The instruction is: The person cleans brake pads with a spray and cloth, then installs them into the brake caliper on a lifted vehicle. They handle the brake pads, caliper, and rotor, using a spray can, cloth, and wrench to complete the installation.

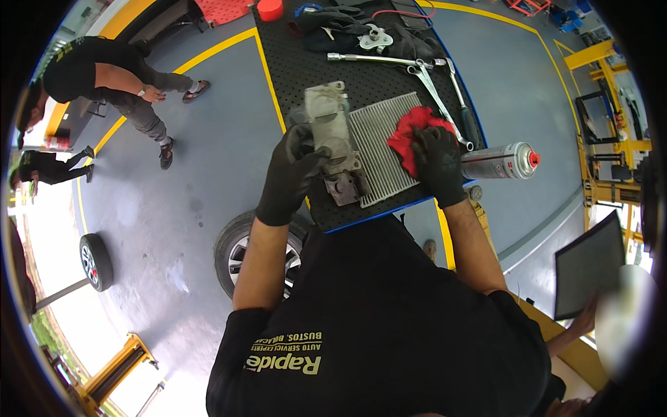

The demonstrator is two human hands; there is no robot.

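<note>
1 grey metal part (330, 128) is gripped by the gloved left hand (293, 169); 1 red cloth (403, 141) is clutched by the gloved right hand (439, 158) over the pleated filter (379, 147).

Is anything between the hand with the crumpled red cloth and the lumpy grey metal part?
Just a flat, pale pleated rectangular filter, lying between the right hand and the lumpy grey metal part; nothing visible blocks the way above it.

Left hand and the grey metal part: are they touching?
Touching. In the head view, the gloved left hand grips the grey metal part by its side, thumb against its face.
</note>
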